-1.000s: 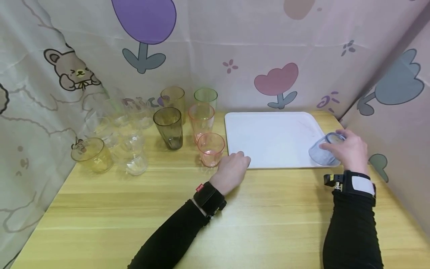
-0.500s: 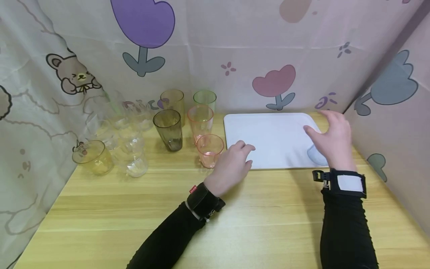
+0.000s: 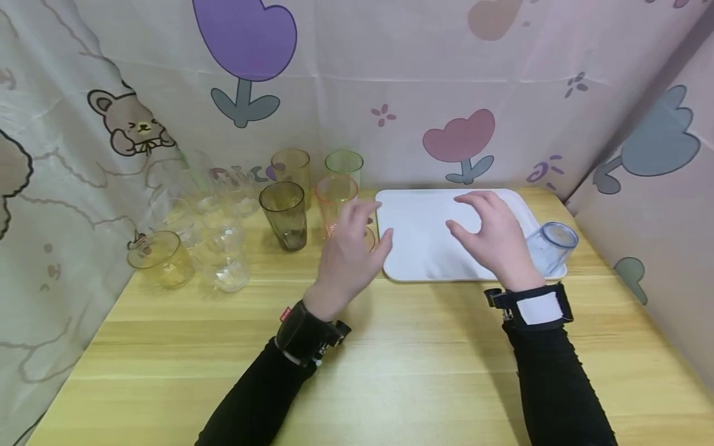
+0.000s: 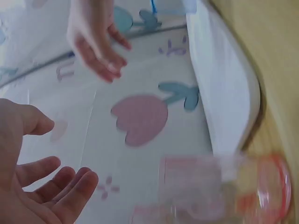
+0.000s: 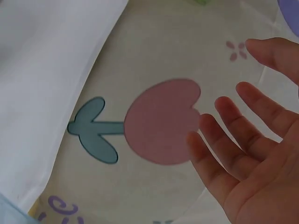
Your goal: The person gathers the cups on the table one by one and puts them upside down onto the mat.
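My left hand [image 3: 348,254] is raised in front of the pink glasses, fingers spread and thumb apart, holding nothing. Behind it a short pink glass [image 3: 369,239] is mostly hidden; the taller pink glass [image 3: 336,192] shows above. Over the white tray [image 3: 424,232] hovers my right hand [image 3: 496,238], its fingers loosely bent and nothing in its grasp, as the right wrist view of the hand [image 5: 252,158] also shows. A blue glass [image 3: 552,251] stands on the tray's right end, partly behind the right wrist.
Left of the tray stand a dark grey-brown glass [image 3: 284,217], an amber glass [image 3: 298,167] and a green glass [image 3: 344,162]. Several clear glasses [image 3: 229,266] crowd the left side beside a yellow glass [image 3: 164,260]. A patterned curtain [image 3: 346,80] closes off the back.
My right hand has let go of the blue glass and moved left over the tray. My left hand has come up off the tray's left corner and spread its fingers before the short pink glass.
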Motion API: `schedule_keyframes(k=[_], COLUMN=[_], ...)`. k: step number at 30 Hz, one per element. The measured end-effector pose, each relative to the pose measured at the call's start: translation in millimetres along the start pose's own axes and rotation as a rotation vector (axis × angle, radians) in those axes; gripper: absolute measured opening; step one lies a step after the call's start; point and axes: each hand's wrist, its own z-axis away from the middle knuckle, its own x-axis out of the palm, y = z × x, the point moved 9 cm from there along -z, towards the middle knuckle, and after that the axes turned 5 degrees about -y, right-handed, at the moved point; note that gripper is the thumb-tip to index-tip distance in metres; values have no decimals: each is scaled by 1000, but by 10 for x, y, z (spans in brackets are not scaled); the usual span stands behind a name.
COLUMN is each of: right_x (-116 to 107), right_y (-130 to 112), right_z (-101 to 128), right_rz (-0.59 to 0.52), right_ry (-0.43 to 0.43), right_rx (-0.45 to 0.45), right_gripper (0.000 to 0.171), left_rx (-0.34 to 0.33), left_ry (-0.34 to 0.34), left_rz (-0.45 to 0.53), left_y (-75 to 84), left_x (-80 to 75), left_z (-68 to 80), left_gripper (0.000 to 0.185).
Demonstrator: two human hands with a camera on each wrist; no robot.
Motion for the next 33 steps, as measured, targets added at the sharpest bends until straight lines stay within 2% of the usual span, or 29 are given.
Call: schedule_keyframes(k=[5, 12, 16, 19, 24, 30, 33], right_x=[242, 611, 812, 959, 1160, 1281, 1321], right_y=[-120, -288, -413, -468, -494, -503, -499], right_z=[-6, 41, 86, 119, 171, 224, 246], right_rz=[27, 61, 88, 104, 122, 131, 132], right_ry=[-84, -222, -306, -369, -452, -487, -499], right_rx=[-33, -76, -126, -149, -147, -144, -149], right_gripper=[41, 39, 35, 32, 30, 23, 18], left_rx=[-79, -118, -217, -325, -495, -589, -631], left_ry=[65, 252, 315, 324, 285, 250, 235], left_rz=[16, -18, -44, -57, -42, 3, 60], left_y=[-266, -588, -783, -939, -1195, -1406, -1503], left_x=[-287, -708, -852, -888, -829, -731, -678], left_z=[22, 59, 107, 152, 237, 307, 331], left_gripper=[50, 60, 75, 87, 105, 114, 114])
